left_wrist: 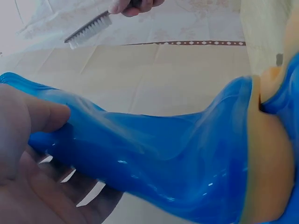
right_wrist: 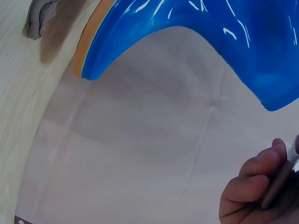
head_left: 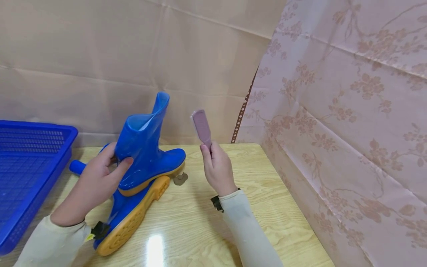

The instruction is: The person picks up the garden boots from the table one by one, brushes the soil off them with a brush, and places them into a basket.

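Observation:
My left hand grips the shaft of a blue rubber boot with a yellow sole, thumb on the near side and fingers round the back. The boot stands roughly upright, its toe to the right, above a second blue boot that lies on its side with its sole facing me. In my right hand is a pinkish brush, held by its handle with the head up. Its white bristles show in the left wrist view. Between brush and boot there is a gap.
A blue plastic basket stands at the left. A small grey-brown lump lies on the wooden table near the boot's toe. Beige cloth hangs behind, and a flowered cloth hangs at the right.

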A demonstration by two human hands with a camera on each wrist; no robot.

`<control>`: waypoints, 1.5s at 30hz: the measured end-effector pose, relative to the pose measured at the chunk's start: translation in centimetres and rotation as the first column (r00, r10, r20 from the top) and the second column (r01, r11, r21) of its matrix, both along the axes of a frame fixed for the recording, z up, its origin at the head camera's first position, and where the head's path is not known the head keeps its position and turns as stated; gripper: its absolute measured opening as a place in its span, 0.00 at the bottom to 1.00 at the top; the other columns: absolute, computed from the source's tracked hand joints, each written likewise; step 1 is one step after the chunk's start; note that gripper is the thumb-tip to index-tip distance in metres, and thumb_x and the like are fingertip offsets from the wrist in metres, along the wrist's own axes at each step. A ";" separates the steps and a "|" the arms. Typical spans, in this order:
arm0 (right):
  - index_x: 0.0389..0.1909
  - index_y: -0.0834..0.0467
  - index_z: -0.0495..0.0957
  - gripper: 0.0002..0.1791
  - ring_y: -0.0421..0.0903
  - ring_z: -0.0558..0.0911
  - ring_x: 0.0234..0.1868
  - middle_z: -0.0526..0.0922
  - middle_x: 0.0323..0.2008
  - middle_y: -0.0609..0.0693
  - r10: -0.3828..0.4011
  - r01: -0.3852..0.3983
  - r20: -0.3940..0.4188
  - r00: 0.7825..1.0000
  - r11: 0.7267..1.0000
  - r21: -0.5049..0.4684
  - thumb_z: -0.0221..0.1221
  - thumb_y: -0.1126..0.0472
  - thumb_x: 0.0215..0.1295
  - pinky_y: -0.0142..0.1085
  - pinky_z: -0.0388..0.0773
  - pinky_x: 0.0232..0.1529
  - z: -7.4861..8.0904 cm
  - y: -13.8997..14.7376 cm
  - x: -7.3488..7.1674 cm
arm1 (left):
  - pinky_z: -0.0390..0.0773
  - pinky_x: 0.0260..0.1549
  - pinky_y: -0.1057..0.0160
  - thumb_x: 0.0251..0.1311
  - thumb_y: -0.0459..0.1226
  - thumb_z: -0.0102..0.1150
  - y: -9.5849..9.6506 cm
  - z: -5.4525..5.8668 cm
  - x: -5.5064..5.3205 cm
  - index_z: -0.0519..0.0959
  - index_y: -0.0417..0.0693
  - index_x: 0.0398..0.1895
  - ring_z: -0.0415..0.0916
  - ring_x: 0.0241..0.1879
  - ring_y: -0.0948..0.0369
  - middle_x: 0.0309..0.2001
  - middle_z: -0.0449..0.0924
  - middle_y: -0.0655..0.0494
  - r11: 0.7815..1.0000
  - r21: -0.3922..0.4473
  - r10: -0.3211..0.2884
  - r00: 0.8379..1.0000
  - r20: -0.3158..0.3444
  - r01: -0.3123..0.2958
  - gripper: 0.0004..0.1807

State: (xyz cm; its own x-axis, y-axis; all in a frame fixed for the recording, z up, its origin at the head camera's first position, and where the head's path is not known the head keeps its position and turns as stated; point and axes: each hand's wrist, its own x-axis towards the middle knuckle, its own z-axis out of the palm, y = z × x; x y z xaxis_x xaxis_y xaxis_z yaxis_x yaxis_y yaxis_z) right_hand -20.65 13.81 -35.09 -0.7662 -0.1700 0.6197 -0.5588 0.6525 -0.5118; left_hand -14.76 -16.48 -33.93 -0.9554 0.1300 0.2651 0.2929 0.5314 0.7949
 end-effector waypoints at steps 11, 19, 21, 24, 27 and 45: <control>0.34 0.58 0.71 0.16 0.40 0.65 0.19 0.67 0.21 0.46 0.023 -0.023 0.015 1.000 1.000 -0.003 0.50 0.53 0.83 0.32 0.61 0.19 0.8 0.5 0.2 | 0.74 0.53 0.27 0.79 0.46 0.51 0.3 -0.9 -1.4 0.63 0.44 0.78 0.73 0.63 0.31 0.69 0.72 0.33 0.981 0.153 0.124 0.992 -0.028 -0.119 0.30; 0.32 0.57 0.70 0.17 0.40 0.65 0.19 0.66 0.20 0.45 0.000 0.000 0.032 0.999 1.000 -0.024 0.51 0.52 0.82 0.33 0.61 0.20 1.1 1.2 0.1 | 0.68 0.67 0.35 0.81 0.47 0.45 2.1 0.0 -3.3 0.66 0.54 0.78 0.68 0.72 0.46 0.75 0.68 0.48 0.906 0.402 0.153 0.988 -0.026 -0.130 0.26; 0.32 0.57 0.70 0.17 0.41 0.65 0.19 0.66 0.20 0.45 -0.005 0.006 0.028 1.000 0.999 -0.037 0.51 0.53 0.82 0.33 0.61 0.20 1.2 1.3 0.1 | 0.66 0.70 0.37 0.81 0.46 0.46 2.4 0.3 -3.7 0.68 0.53 0.76 0.68 0.72 0.50 0.73 0.70 0.51 0.893 0.433 0.156 0.987 -0.041 -0.123 0.25; 0.31 0.57 0.70 0.17 0.41 0.64 0.19 0.65 0.20 0.45 -0.010 0.011 0.021 1.000 0.998 -0.055 0.51 0.52 0.82 0.33 0.60 0.20 1.5 1.5 0.1 | 0.63 0.73 0.42 0.80 0.46 0.47 2.4 0.7 -3.8 0.71 0.51 0.72 0.69 0.71 0.54 0.70 0.73 0.54 0.859 0.496 0.186 0.980 -0.068 -0.128 0.23; 0.31 0.57 0.70 0.17 0.41 0.64 0.19 0.65 0.20 0.45 -0.010 0.011 0.017 1.000 0.997 -0.073 0.52 0.53 0.82 0.33 0.60 0.20 1.5 1.6 0.1 | 0.68 0.72 0.53 0.78 0.40 0.51 2.1 1.2 -3.8 0.75 0.46 0.67 0.70 0.70 0.55 0.67 0.76 0.53 0.732 0.676 0.205 0.974 -0.100 -0.085 0.19; 0.34 0.56 0.73 0.16 0.39 0.65 0.19 0.66 0.21 0.44 0.085 -0.090 0.096 0.992 0.995 0.050 0.51 0.51 0.82 0.30 0.58 0.19 0.7 0.3 0.4 | 0.51 0.66 0.70 0.72 0.20 0.29 -1.7 -1.6 -5.5 0.66 0.45 0.33 0.58 0.58 0.68 0.40 0.64 0.60 0.095 0.985 0.043 0.988 -0.146 0.141 0.17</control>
